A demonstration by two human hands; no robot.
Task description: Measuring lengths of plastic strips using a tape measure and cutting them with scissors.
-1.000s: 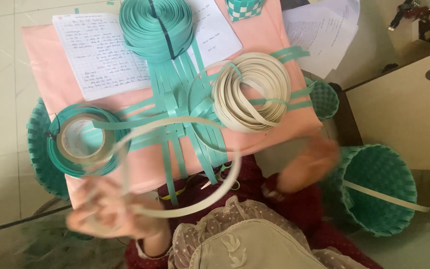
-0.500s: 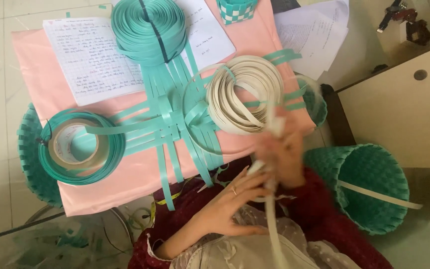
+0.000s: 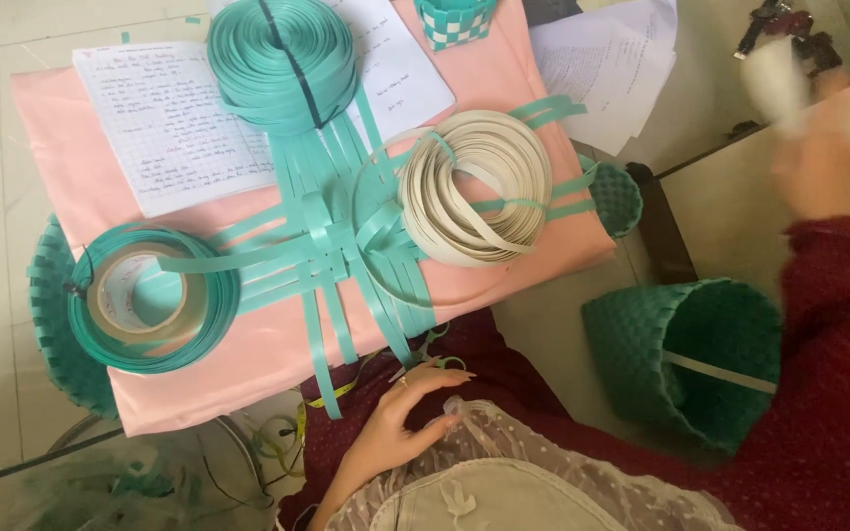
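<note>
Left hand (image 3: 400, 423): laid open, fingers spread, on the lap at the pink board (image 3: 199, 383) edge, just below the woven teal strips (image 3: 332, 261). Right hand (image 3: 814, 162): raised far right, blurred; grip cannot be told. Cream coil (image 3: 474, 187) rests on the strips.

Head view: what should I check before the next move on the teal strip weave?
1. Woven teal strips lie flat on the pink cloth: ok.
2. Cream strip coil sits on the cloth, at the weave's edge: ok.
3. Teal coil rests on the strips' far ends: ok.
4. Left hand empty, off the weave: ok.
5. Right hand grip, raised and blurred: cannot tell.
</note>
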